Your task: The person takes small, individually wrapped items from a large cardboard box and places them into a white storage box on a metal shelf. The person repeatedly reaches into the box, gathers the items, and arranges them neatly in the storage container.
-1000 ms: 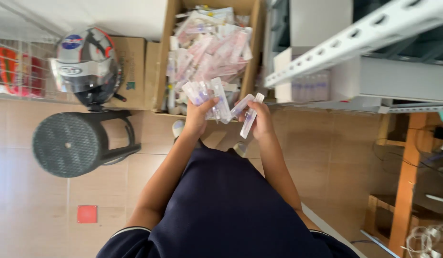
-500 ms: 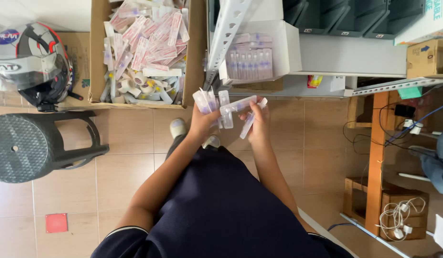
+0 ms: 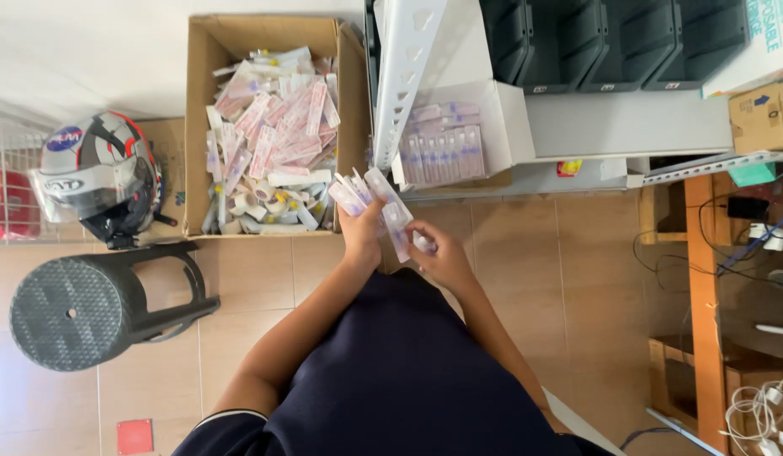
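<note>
our left hand (image 3: 362, 232) still grips a fan of packets (image 3: 364, 190); our right hand (image 3: 438, 253) has pulled one packet (image 3: 397, 230) in closer. the view has swung from the carton (image 3: 269, 127) toward the white box (image 3: 459, 139).

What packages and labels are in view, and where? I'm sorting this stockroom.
Sealed packets: fanned in left hand, clear with purple.
One packet: at right hand.
Cardboard box: on the floor, brown, holding pink-white packets.
White box: on the shelf, rows of purple packets.
</note>
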